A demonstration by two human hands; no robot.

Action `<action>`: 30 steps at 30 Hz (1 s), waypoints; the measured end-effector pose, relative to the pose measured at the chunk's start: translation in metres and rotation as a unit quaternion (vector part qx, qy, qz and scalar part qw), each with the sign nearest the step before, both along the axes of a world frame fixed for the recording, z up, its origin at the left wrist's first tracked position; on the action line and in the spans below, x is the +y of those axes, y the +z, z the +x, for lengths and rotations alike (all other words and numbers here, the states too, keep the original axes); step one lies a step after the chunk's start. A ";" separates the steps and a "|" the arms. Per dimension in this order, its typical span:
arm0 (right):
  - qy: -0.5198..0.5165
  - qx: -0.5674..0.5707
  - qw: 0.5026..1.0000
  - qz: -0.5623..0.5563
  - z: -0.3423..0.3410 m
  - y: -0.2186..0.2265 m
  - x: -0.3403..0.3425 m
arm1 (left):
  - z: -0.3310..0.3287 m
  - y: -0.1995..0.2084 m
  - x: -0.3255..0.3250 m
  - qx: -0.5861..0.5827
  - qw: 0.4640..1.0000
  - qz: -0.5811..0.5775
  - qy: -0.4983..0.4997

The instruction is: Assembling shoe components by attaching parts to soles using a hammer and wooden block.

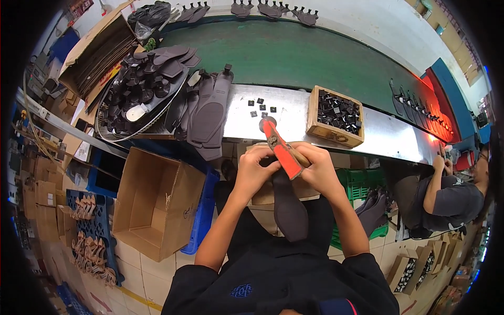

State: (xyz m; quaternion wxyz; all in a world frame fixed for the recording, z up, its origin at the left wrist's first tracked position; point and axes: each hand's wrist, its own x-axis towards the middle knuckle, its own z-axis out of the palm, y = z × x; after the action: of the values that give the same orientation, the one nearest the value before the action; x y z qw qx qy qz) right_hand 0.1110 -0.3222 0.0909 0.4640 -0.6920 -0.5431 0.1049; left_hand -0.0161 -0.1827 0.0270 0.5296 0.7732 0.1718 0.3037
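My right hand (319, 167) is wrapped round the wooden handle of a hammer (286, 157) with a red head. The head slants over my hands, its round face toward the bench. My left hand (255, 169) is closed, fingers curled at the upper end of a dark shoe sole (291, 215). That sole hangs down over my lap; its upper end is hidden behind the hammer and my fingers. Beyond the hammer, several small black square heel tips (261, 101) lie on the metal bench edge (241, 118).
A wooden box (336, 137) of black heel tips stands right of the hammer. Stacked soles (209, 118) and a basket (123, 137) of heeled soles are at left. A green conveyor belt (252, 50) runs behind. An open carton (149, 210) stands below left; a co-worker (451, 199) sits at right.
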 end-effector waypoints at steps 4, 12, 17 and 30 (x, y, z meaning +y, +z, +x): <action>0.001 -0.023 0.999 -0.022 -0.002 0.006 -0.001 | 0.001 0.018 0.001 0.002 1.000 0.014 -0.018; -0.091 0.189 0.977 -0.031 -0.040 0.031 -0.034 | 0.007 0.003 0.014 0.005 0.992 -0.074 -0.106; -0.115 0.097 0.988 -0.045 -0.080 0.054 -0.071 | 0.006 0.002 0.013 -0.007 0.989 -0.097 -0.113; -0.125 -0.038 0.991 0.041 -0.088 0.043 -0.075 | 0.005 0.001 0.008 0.005 0.989 -0.122 -0.087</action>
State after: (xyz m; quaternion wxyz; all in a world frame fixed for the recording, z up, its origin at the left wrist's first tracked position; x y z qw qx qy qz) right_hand 0.0227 -0.3968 0.1334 0.4810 -0.7381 -0.4731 -0.0026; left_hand -0.0115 -0.1748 0.0281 0.6435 0.7163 0.1428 0.2292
